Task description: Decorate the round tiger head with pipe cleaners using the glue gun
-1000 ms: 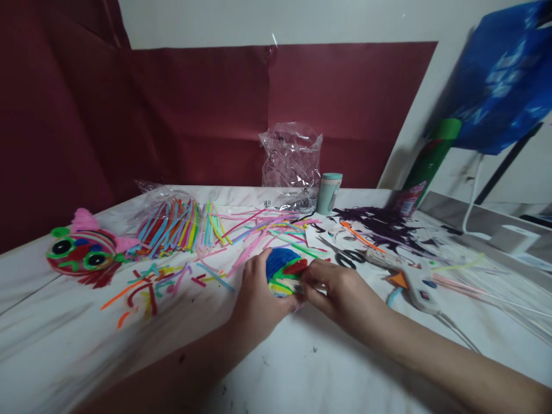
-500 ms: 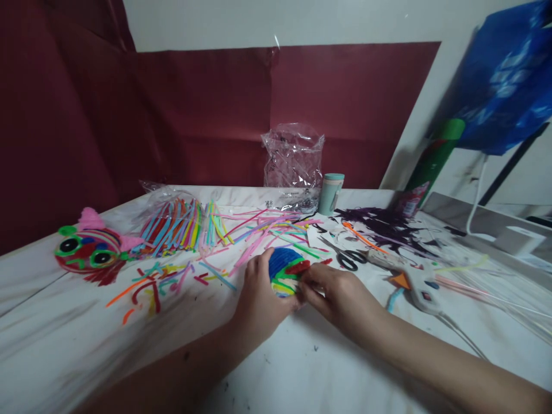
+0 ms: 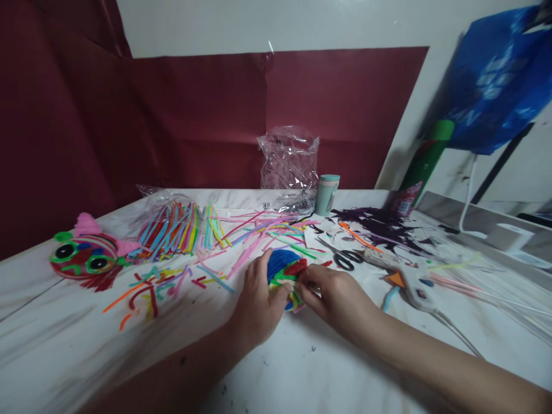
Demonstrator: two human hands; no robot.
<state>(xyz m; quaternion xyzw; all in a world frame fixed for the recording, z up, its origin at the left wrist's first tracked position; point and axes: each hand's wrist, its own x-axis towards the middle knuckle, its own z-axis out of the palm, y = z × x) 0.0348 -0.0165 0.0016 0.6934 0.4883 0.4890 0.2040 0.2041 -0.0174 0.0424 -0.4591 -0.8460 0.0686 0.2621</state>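
Left thumb (image 3: 280,294) has risen from beneath the round, fuzzy, blue-red-green piece (image 3: 281,261) to its front; the left hand (image 3: 256,299) clamps its fingers on it over the white marbled bench (image 3: 310,379). Fingers of the right hand (image 3: 338,288) touch its right side; whether they grip, I cannot tell.

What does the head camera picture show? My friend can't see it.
A left hand holds a round, colorful craft at a marbled table, the right hand at its edge. Around them lie fuzzy strips, a big-eyed craft, scissors and a glue gun.
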